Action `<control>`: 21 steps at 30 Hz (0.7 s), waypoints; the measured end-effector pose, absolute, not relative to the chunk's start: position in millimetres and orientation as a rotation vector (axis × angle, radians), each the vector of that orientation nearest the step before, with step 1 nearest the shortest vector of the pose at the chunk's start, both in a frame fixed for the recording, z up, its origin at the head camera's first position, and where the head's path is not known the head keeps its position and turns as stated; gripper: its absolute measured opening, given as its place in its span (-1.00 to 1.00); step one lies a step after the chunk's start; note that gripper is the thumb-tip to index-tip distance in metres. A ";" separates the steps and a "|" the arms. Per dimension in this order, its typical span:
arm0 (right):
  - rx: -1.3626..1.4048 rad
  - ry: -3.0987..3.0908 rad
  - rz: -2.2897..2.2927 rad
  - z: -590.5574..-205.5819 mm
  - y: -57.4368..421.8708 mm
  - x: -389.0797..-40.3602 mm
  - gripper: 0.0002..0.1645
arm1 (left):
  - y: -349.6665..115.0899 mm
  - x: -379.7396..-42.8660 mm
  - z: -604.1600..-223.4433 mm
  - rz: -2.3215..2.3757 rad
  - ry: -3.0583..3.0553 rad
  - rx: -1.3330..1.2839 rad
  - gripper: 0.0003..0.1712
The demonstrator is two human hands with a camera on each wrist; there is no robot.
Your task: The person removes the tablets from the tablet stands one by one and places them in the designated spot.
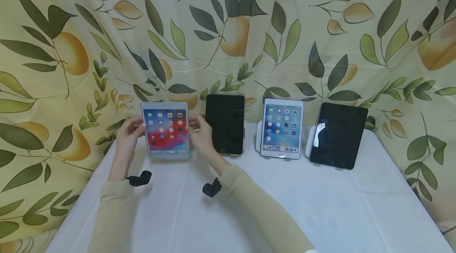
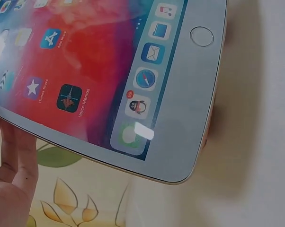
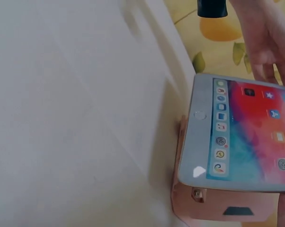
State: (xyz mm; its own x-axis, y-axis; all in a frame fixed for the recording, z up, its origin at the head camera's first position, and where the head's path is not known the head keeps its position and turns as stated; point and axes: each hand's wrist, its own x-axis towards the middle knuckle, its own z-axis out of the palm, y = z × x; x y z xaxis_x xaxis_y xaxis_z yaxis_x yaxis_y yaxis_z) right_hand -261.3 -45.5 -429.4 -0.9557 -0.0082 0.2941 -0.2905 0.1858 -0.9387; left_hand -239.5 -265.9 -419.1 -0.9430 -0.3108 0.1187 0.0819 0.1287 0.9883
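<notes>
A white-framed tablet (image 1: 166,125) with a lit red-and-blue home screen stands upright at the left of the table. My left hand (image 1: 127,134) grips its left edge, thumb at the front and fingers behind. On the opposite edge, my right hand (image 1: 202,135) pinches the frame between thumb and fingers. Behind the tablet, the right wrist view shows a pink stand (image 3: 225,204) with a dark slot and a hinge. In the left wrist view, the tablet's home button (image 2: 201,36) and bottom corner are close to the camera, and the left fingers (image 2: 25,163) reach behind its edge.
Right of the hands, a dark-screened black tablet (image 1: 224,125), a lit white tablet (image 1: 283,126) and another black tablet (image 1: 338,136) lean on stands in a row. White cloth covers the table (image 1: 285,209). A fruit-patterned curtain (image 1: 270,59) hangs behind.
</notes>
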 end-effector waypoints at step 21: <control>0.222 -2.307 1.995 -438.5 -38.7 -221.9 -0.74 | -265.9 -194.6 -420.7 -1.895 -2.272 0.320 -0.74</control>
State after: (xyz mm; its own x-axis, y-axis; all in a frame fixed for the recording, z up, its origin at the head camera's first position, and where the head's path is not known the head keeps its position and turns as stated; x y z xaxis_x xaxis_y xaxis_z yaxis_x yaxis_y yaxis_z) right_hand -221.9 -38.7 -438.5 -0.9860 -0.0548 0.1576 -0.1638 0.1398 -0.9765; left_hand -194.6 -265.9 -420.7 -0.9634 -0.2679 -0.0098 -0.0578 0.1720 0.9834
